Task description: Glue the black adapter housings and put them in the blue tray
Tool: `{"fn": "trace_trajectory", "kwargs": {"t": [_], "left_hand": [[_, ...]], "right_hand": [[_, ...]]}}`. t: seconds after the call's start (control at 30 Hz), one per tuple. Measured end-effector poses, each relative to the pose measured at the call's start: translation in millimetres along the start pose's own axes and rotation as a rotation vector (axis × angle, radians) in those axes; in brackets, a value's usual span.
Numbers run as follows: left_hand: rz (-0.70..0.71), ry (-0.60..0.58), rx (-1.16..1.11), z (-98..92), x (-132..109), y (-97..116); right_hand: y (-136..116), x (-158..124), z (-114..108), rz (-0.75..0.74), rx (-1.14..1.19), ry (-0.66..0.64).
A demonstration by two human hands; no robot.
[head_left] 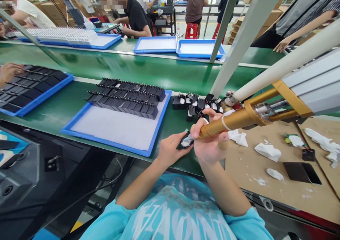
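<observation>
My left hand [169, 148] grips a small black plastic housing [183, 144] low over the near edge of the green bench. Wrapped around the gold barrel of a glue dispensing gun [240, 119] is my right hand [208, 148]. The gun's pale nozzle points left at the housing; whether it touches cannot be made out. Beyond my hands sits a cluster of black plug housings [191, 103], some with white inside and short wires. To the left, a blue tray [160, 128] with a white liner carries rows of similar black housings [127, 97].
Cardboard [247, 162] at right bears crumpled white tissues [268, 151], white smears and a black flat piece [302, 172]. A slanted metal post [239, 34] rises beyond the gun. Another person's hand [11, 72] is over a filled tray at far left. More blue trays [155, 44] stand behind.
</observation>
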State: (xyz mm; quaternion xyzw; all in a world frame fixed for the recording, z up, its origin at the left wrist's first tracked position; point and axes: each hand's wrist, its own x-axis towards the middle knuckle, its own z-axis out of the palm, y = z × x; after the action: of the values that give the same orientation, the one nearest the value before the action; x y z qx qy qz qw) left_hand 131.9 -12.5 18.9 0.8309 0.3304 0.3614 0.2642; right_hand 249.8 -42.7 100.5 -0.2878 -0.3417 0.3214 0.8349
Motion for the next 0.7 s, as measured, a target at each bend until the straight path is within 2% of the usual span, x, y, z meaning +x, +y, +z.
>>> {"fn": "trace_trajectory", "kwargs": {"t": [0.2, 0.53, 0.7], "left_hand": [[0.033, -0.021, 0.029, -0.9, -3.7, -5.7], [-0.146, -0.129, -0.08, -10.0, -6.0, -24.7], [-0.172, -0.251, -0.132, -22.3, 2.8, -29.2]], "right_hand": [[1.9, -0.7, 0.2, -0.007, 0.07, 0.003], [1.6, 3.9, -13.2, -0.038, 0.086, 0.042], [-1.5, 6.8, -24.8, -0.061, 0.03, 0.073]]}}
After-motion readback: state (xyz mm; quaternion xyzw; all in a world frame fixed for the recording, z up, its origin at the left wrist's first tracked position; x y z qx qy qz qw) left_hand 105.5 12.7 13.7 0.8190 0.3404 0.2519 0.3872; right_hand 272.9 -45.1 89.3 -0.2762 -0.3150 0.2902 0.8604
